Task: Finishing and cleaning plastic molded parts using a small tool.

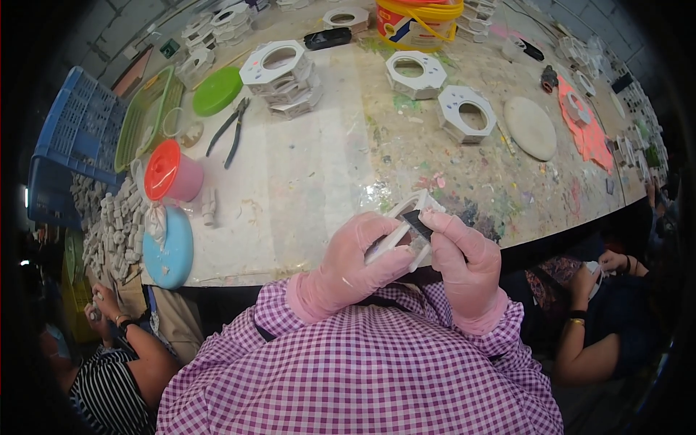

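Close to my body, at the table's front edge, my left hand in a pale pink glove grips a white frame-like piece with open sides. It is tilted, and the fingers hide much of it. Inside or against it shows a small dark flat piece. My right hand, gloved as well, is closed with its fingertips pinched at the edge of that dark piece; whether it also grips the white frame is hard to see.
White octagonal frames with round holes stand across the table, some stacked. Pliers, a red-lidded pink pot, a blue disc and a heap of small grey pieces lie left. Co-workers' hands appear either side.
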The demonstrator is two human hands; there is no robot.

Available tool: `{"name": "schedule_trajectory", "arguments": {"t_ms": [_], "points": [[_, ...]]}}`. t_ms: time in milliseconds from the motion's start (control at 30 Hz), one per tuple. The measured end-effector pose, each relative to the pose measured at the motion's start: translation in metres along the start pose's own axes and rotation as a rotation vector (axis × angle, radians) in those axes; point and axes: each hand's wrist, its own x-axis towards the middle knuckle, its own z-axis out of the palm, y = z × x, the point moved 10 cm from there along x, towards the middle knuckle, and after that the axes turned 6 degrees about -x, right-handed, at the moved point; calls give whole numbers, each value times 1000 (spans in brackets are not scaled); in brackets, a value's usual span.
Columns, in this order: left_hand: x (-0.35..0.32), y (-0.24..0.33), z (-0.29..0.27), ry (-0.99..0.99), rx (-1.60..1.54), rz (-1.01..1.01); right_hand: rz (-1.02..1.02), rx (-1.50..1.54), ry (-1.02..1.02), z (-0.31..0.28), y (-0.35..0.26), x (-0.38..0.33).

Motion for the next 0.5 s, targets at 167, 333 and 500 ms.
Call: {"name": "schedule_trajectory", "arguments": {"t_ms": [167, 333, 500], "points": [[-1, 0, 0, -1, -11, -35, -1, -101, 0, -1, 1, -2], [1, 13, 4, -31, 162, 99, 15, -72, 0, 2, 1, -2], [2, 15, -2, 52, 246, 182, 29, -46, 7, 4, 2, -3]]}}
